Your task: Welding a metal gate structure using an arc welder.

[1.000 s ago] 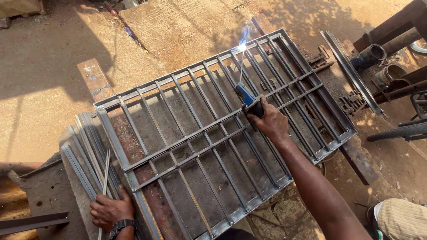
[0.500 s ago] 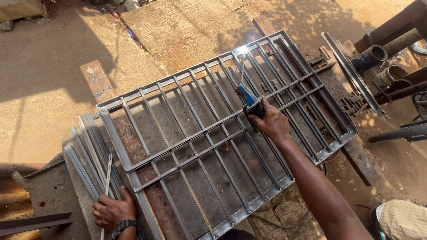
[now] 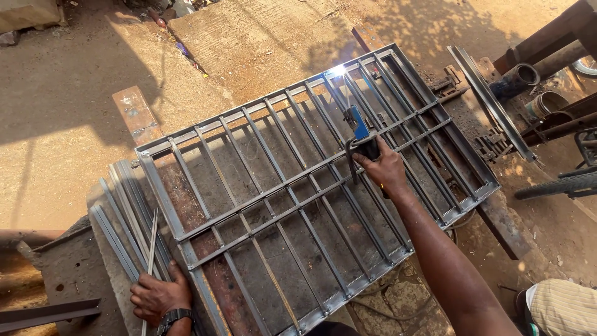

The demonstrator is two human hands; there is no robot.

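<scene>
On sunlit dirt ground (image 3: 56,124), the right hand (image 3: 380,169) fingers clamp a welding holder (image 3: 359,127) over a steel grille (image 3: 298,186); left hand (image 3: 160,297) fingers pinch rods (image 3: 150,249).

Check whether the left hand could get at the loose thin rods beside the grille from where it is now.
Probably yes. The left hand already rests at the near ends of the thin rods, beside the steel grille, with nothing lying over them.
</scene>
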